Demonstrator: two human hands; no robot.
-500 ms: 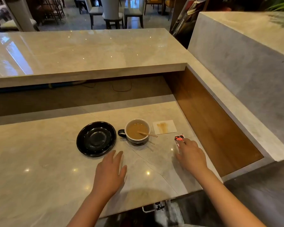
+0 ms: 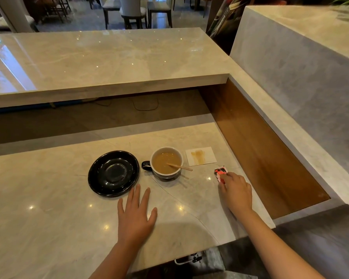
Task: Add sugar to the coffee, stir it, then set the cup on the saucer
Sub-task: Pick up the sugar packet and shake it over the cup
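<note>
Tan coffee (image 2: 165, 162), wooden stirrer (image 2: 179, 167) in cup (image 2: 166, 175); saucer (image 2: 113, 173) empty.

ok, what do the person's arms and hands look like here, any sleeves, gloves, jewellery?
Both forearms are bare as far as the frame shows, no sleeves in view. The left hand and right hand have no gloves, and no rings, watch or bands show on the visible sides. No markings or cables.

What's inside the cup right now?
The cup holds light brown coffee with a wooden stirrer leaning over the right rim. The stirrer's lower tip and the cup's bottom are hidden under the liquid.
</note>
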